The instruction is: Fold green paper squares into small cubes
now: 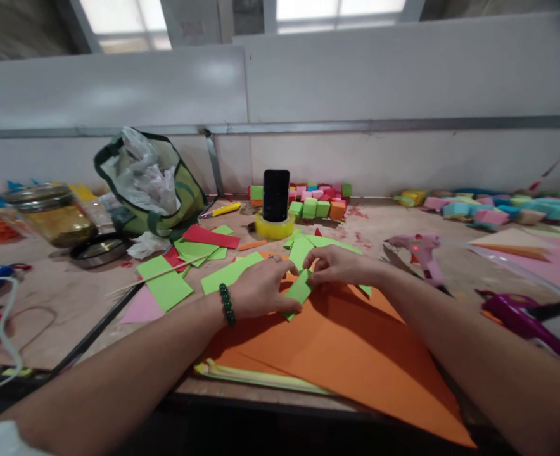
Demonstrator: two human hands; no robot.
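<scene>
My left hand (261,288), with a green bead bracelet at the wrist, and my right hand (337,266) both pinch a small green paper piece (299,290) held just above a big orange sheet (356,354). Fingers of both hands are closed on the piece's edges, as if creasing it. More green paper rectangles (166,285) lie to the left, with red paper (211,237) behind them.
A pink glue gun (422,253) lies to the right, purple scissors (527,316) nearer. A black phone (276,195) stands in a yellow tape roll, coloured paper cubes (315,202) behind it. A green bag (151,183), a glass jar (52,215) and a thin wooden stick (161,273) are at left.
</scene>
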